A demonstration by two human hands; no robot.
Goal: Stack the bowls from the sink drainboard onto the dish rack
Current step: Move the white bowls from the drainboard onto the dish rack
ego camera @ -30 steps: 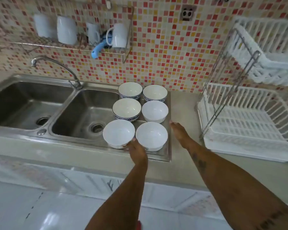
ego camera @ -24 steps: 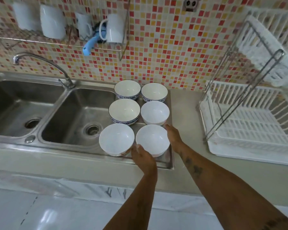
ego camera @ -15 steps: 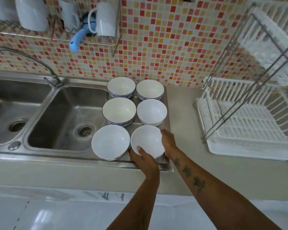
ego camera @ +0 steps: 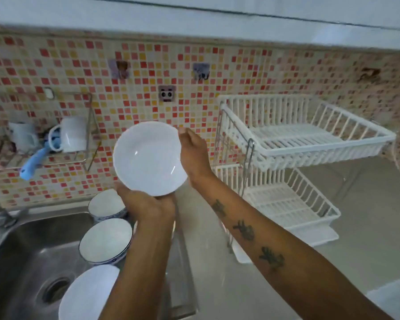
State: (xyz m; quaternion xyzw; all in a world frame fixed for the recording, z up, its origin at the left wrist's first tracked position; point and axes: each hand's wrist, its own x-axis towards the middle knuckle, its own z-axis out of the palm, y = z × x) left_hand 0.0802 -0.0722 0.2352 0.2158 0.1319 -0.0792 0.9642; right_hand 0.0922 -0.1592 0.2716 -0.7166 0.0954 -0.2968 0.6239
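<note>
A plain white bowl [ego camera: 148, 158] is held up in the air in front of the tiled wall, its inside facing me. My left hand [ego camera: 146, 205] grips its lower rim from below. My right hand [ego camera: 193, 153] holds its right edge. Below, on the steel drainboard [ego camera: 183, 273], three bowls show: a blue-patterned bowl at the back [ego camera: 105, 205], a blue-rimmed bowl in the middle [ego camera: 105, 242] and a plain white bowl nearest me [ego camera: 86, 296]. My left forearm hides the drainboard's right column. The white two-tier dish rack [ego camera: 286, 158] stands to the right, both tiers bare.
A steel sink basin [ego camera: 32, 273] with a drain lies left of the drainboard. A wall shelf [ego camera: 56, 160] carries white mugs and a blue-handled tool. Grey countertop [ego camera: 367, 227] stretches around and right of the rack. A white cord hangs at the far right.
Both hands closed on the front right white bowl and lifted it off the drainboard to chest height. The camera has tilted up and right toward the rack.
</note>
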